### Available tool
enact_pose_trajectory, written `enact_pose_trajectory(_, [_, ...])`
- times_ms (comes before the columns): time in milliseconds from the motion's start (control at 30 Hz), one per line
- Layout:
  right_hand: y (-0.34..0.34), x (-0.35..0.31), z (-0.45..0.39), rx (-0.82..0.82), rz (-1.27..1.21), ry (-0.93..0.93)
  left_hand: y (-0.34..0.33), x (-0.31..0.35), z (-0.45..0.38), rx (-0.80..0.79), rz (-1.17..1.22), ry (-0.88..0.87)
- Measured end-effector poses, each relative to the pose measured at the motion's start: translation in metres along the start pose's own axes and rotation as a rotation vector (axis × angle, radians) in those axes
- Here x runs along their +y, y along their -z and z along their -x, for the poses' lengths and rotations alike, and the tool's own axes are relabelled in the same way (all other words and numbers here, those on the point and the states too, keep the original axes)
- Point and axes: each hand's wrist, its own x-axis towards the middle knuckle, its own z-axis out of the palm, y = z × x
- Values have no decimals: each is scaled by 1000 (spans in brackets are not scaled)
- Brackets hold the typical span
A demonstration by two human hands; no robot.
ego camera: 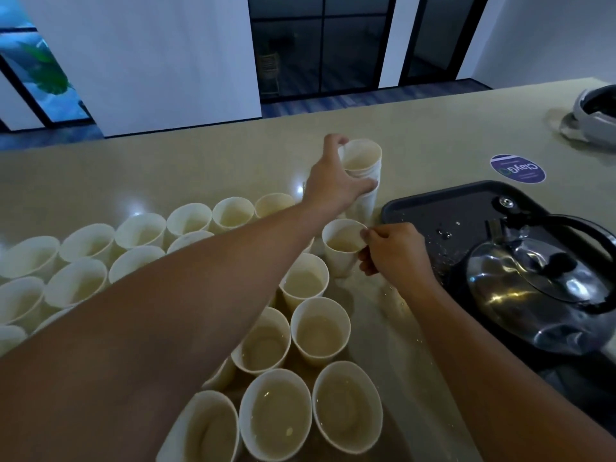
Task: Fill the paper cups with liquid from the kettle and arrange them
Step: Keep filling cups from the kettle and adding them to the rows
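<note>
The stack of paper cups (361, 175) is gripped by the left hand (333, 181); a single paper cup (341, 248) is pinched at its rim by the right hand (395, 251). It should be set upright just beside those fingers (365, 235), clear of the filled cups (320, 328).

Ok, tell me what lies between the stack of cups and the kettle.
In the head view, the black tray's wet near corner and bare countertop separate the cup stack from the kettle; no cup stands there.

Dim bluish light, glare spots on the counter (133, 181), wide-angle bending at edges, soft focus
</note>
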Motion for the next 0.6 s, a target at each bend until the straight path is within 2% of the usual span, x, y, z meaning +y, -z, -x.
enact_pose_trajectory(200, [-14, -12, -23, -11, 3, 36, 43, 5, -22, 138, 10, -47])
enact_pose_trajectory(600, [-43, -38, -67, -6, -62, -109, 84, 3, -18, 246, -5, -131])
